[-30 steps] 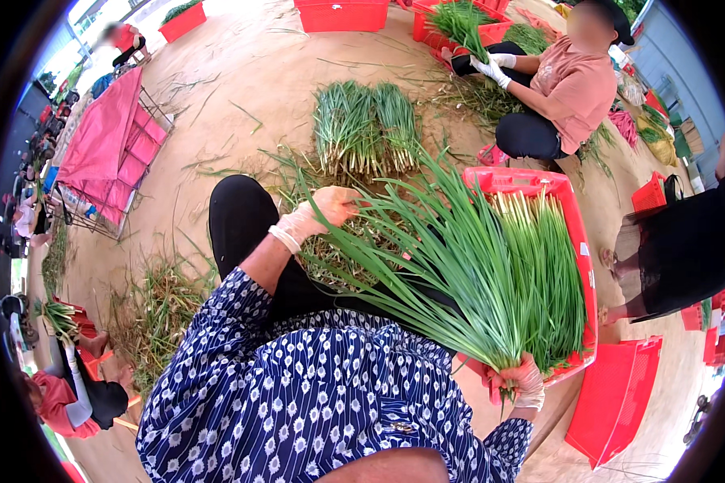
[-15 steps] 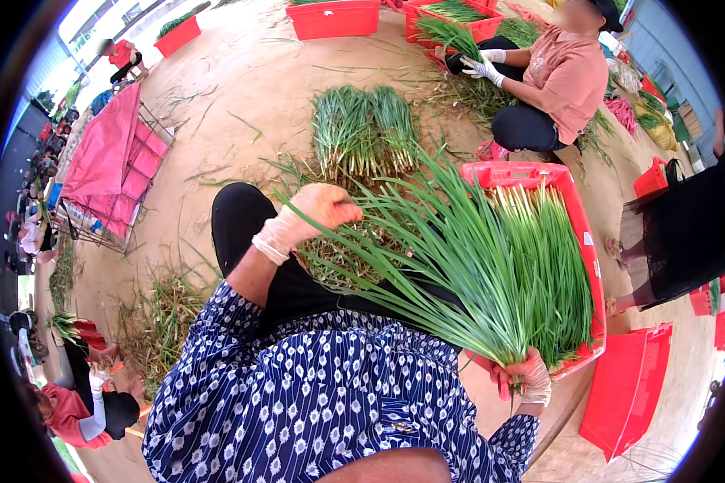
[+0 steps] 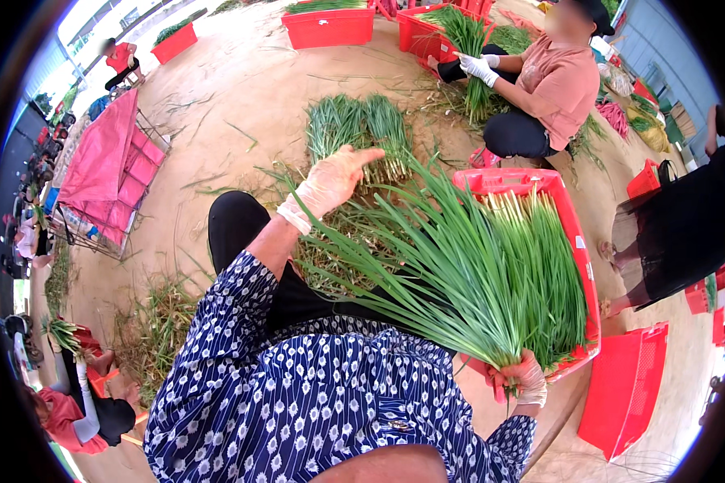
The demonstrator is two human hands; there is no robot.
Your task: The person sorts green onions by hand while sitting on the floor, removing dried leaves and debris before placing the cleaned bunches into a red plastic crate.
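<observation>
The head view (a wide fisheye) looks down and forward, near the left edge of the red crate (image 3: 586, 271).

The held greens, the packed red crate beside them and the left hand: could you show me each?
Held greens (image 3: 467, 298), head view: middle of the fanned leaves.
Packed red crate (image 3: 514, 180), head view: its far rim.
Left hand (image 3: 333, 182), head view: back of the hand.

Bright, diffuse daylight; upper left blown out white, glare at lower-right rim. Shadows soft on floor (image 3: 242, 88). Black fisheye border, heavy edge bending, wall (image 3: 660, 52) bowed upper right. Centre sharp, far-left background mushy; blur patch over co-worker's head (image 3: 573, 20).
</observation>
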